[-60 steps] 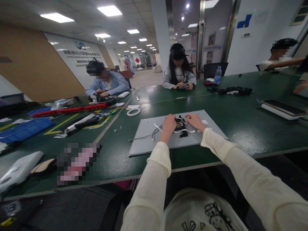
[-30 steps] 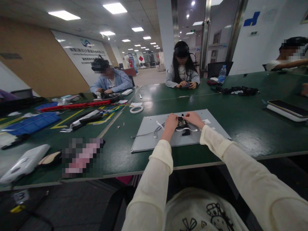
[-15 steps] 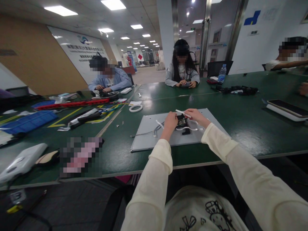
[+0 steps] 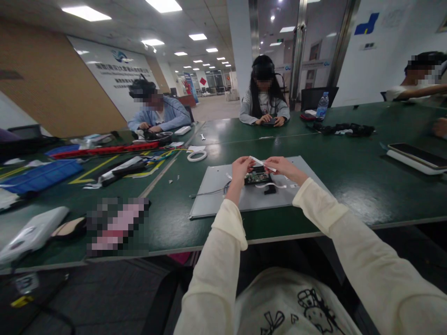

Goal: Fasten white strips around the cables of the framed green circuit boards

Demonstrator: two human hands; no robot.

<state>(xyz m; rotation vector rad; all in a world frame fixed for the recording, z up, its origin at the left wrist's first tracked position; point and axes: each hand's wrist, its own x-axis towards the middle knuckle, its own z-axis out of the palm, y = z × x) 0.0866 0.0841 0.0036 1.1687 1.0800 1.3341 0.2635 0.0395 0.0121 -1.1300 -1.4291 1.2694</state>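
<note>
Left hand (image 4: pixel 241 168): pinching, turned right. Right hand (image 4: pixel 284 168): pinching, turned left, just beside. Forearms (image 4: pixel 217 258): sleeved, extended near to far.

Ceiling lights (image 4: pixel 86 13) shine above a green table (image 4: pixel 230 142) and tan wall (image 4: pixel 35 88).

Over the head feed I see an office doubling as an electronics workshop: ceiling light panels (image 4: pixel 163 5), a logo sign (image 4: pixel 120 77) and glass doors (image 4: pixel 314 56) suggest the former. A circuit board (image 4: pixel 257 177), wrench (image 4: pixel 202 137) and blue bin (image 4: pixel 49 176) on the green table (image 4: pixel 174 214) tell me the latter.
</note>
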